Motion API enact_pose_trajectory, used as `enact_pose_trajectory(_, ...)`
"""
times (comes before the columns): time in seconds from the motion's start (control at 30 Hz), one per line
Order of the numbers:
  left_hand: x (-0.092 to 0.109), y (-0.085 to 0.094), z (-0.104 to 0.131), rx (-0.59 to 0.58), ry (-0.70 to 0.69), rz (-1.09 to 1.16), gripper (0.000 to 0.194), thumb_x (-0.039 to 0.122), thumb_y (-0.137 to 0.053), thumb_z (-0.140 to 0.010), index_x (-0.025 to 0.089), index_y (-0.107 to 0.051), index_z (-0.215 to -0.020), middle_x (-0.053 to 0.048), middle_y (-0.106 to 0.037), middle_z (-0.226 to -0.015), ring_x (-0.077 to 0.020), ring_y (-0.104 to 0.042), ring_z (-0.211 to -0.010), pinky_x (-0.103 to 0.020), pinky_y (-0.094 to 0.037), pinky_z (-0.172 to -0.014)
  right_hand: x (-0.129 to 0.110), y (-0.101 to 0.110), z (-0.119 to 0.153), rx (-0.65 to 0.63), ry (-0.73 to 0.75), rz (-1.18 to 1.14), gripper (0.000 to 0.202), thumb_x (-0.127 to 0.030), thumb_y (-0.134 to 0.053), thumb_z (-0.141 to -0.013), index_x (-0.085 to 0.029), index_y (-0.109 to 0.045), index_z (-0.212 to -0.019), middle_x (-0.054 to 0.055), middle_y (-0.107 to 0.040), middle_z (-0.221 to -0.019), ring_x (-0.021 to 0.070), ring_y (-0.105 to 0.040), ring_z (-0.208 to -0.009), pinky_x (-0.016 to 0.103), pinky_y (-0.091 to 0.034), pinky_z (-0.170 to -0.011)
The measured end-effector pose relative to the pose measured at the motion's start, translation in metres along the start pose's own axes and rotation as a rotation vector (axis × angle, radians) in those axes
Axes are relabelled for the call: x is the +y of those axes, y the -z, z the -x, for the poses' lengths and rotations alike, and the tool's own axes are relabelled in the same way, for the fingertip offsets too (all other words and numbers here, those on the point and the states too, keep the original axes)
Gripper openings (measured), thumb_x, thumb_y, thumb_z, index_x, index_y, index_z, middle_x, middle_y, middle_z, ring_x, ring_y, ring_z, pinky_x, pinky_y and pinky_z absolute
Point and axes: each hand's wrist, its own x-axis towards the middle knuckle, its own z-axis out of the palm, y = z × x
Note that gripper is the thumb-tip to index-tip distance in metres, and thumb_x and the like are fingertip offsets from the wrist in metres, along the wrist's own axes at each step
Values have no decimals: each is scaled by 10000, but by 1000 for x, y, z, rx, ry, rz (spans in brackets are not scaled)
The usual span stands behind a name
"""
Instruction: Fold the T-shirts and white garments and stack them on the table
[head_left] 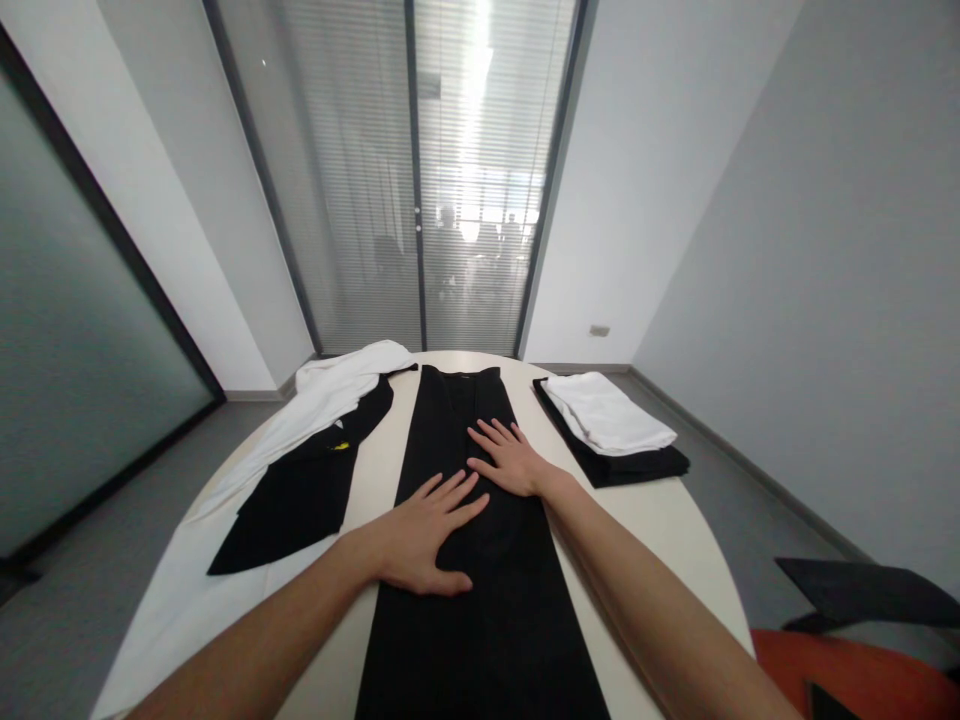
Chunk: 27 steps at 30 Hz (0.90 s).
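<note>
- The step in hand looks like pressing flat a long black garment (487, 620), perhaps trousers — its sides run fairly straight and its surface looks mostly smooth.
- This garment lies lengthwise down the middle of the tabletop (675, 550), its waistband-like end close to the far edge and its other end running out of view toward the near side.
- The left hand (420, 535) rests palm down on it, fingers spread apart and clamped on nothing.
- The right hand (514, 460) rests farther toward the far edge, also spread and gripping nothing, its thumb just beside the left fingertips.
- Toward the left edge lie a loose white garment (322, 400) and a black garment with a yellow mark (300, 500); toward the far right edge, a folded white cloth (611, 415) sits on a folded black cloth (637, 467).
- A next move would call for light, even palms; any lifting would first need fingertips under a border — both layers together.
</note>
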Motion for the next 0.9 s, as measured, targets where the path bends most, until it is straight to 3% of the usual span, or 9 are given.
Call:
enact_pose_trajectory(0.17, 7, 0, 1, -28, 23, 4, 1125, 682, -712, -704, 200, -214, -1590, -182, -135, -1650, -386, -126, -1519, -591, -131, -1210, -6, 1, 5, 1, -12, 9, 763, -699, -385, -939, -258, -339, -1559, 91, -271, -1636, 361, -207, -1500, 576, -196, -1178)
enact_pose_trajectory(0.27, 11, 2, 3, -14, 16, 14, 1123, 700, -720, -686, 219, -247, -1583, -173, -173, -1647, -394, -148, -1514, -594, -146, -1205, -13, 6, 10, 109, -3, 51, 693, -659, -429, -943, -269, -418, -1516, 111, -408, -1561, 364, -364, -1406, 553, -289, -1121)
enact_pose_trajectory(0.33, 12, 2, 3, -21, 1, 29, 1106, 717, -709, -689, 230, -264, -1577, -172, -162, -1647, -399, -134, -1516, -616, -134, -1197, -17, 8, 13, 188, 14, 73, 634, -590, -423, -971, -283, -398, -1525, 110, -413, -1553, 341, -426, -1346, 528, -317, -1097)
enact_pose_trajectory(0.47, 12, 3, 3, -64, 2, 45, 1115, 725, -704, -689, 223, -257, -1578, -174, -134, -1650, -396, -110, -1519, -638, -117, -1191, -16, 6, 12, 201, 94, 70, 534, -457, -382, -1016, -336, -370, -1536, 43, -323, -1616, 305, -365, -1401, 503, -298, -1121)
enact_pose_trajectory(0.67, 13, 5, 3, -30, -15, 83, 1107, 713, -729, -675, 231, -286, -1568, -165, -193, -1643, -398, -138, -1514, -643, -122, -1191, -10, -1, 3, 171, 32, -10, 453, -458, -357, -1031, -293, -553, -1406, 45, -459, -1539, 283, -372, -1425, 509, -305, -1140)
enact_pose_trajectory(0.8, 14, 5, 3, -52, 0, 83, 1155, 732, -726, -662, 204, -258, -1577, -184, -137, -1646, -396, -105, -1518, -636, -108, -1196, -11, 1, 4, 139, 40, -36, 504, -511, -348, -1027, -332, -457, -1485, 17, -324, -1618, 314, -287, -1479, 539, -273, -1162)
enact_pose_trajectory(0.9, 14, 2, 2, -66, 0, 81, 1170, 749, -712, -664, 195, -244, -1581, -196, -116, -1644, -396, -81, -1520, -642, -99, -1192, -11, 1, 5, 77, 28, -43, 532, -553, -336, -1021, -349, -433, -1502, 6, -303, -1625, 333, -215, -1506, 566, -229, -1179)
